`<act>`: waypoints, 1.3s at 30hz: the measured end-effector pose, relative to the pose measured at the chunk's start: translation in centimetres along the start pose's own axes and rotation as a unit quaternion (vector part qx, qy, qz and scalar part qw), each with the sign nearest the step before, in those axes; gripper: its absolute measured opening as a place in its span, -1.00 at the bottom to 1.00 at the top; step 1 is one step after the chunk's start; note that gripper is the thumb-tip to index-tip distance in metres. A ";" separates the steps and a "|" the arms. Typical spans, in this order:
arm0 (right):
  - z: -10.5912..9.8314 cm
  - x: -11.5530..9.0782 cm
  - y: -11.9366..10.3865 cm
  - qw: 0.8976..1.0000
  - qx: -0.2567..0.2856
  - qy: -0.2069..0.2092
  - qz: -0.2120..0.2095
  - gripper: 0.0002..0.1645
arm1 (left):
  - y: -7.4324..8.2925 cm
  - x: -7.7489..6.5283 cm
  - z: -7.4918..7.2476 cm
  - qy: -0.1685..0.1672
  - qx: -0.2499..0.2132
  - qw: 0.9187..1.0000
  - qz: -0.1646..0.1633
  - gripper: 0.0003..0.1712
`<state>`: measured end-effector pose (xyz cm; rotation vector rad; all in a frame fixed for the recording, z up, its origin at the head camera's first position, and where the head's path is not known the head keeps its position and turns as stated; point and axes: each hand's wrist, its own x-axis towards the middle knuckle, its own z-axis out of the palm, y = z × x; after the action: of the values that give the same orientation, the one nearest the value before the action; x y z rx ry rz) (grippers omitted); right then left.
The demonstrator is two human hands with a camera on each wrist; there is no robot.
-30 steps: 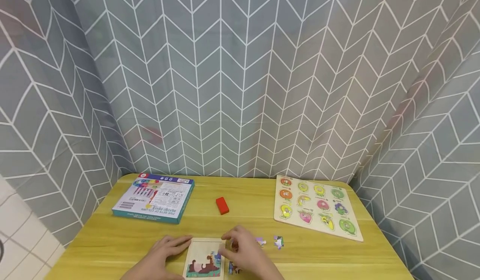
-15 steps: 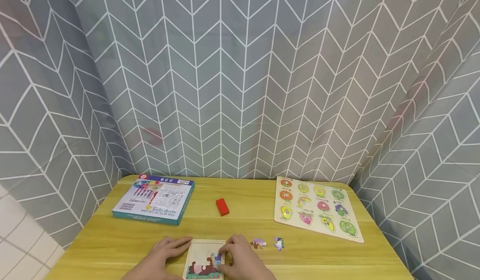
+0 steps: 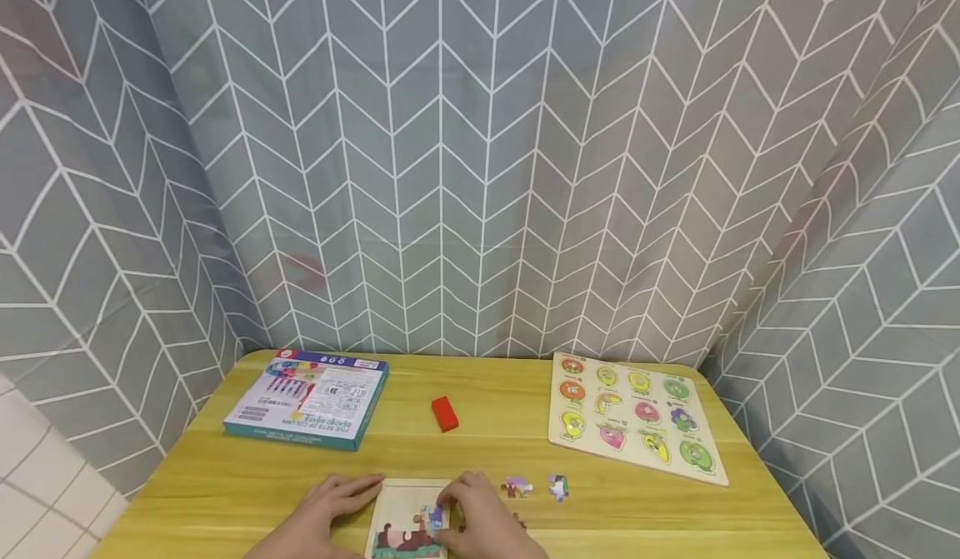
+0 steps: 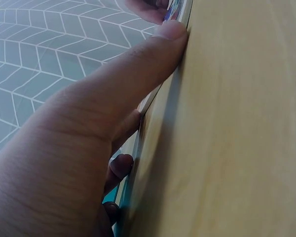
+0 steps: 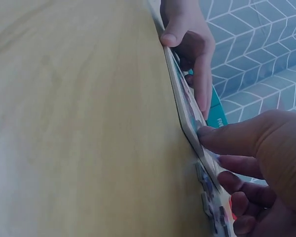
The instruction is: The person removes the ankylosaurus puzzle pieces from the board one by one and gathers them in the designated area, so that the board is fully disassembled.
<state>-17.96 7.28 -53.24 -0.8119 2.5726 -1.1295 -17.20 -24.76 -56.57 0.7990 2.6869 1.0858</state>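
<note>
A small wooden jigsaw puzzle tray [image 3: 405, 501] lies at the table's near edge, its lower part filled with brown, teal and blue pieces. My left hand [image 3: 318, 517] holds the tray's left side, with thumb and forefinger spread along it. My right hand [image 3: 487, 519] pinches a bluish puzzle piece [image 3: 436, 516] at the tray's right side; the fingers hide much of it. In the right wrist view the right thumb [image 5: 227, 139] presses on the tray's surface. Loose puzzle pieces [image 3: 517, 486] lie right of that hand, partly hidden by it.
Another loose puzzle piece [image 3: 558, 486] lies further right. Behind the tray is a red block [image 3: 445, 413]. A boxed bead set [image 3: 307, 396] lies at the back left, a fruit peg board [image 3: 636, 413] at the back right. A patterned curtain [image 3: 480, 167] encloses the table [image 3: 637, 513].
My right hand has shifted slightly left and down onto the tray's right side, uncovering more of the loose pieces. The left hand stays on the tray.
</note>
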 end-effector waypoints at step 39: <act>0.1 0.4 -0.1 0.999 -0.003 -0.040 -0.024 -0.67 | -0.1 0.1 -0.1 -0.001 0.015 1.000 0.021 -0.03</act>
<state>-18.20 6.88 -53.22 -0.9063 2.5050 -1.0818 -17.37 -24.81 -56.61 0.8643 2.7024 1.0557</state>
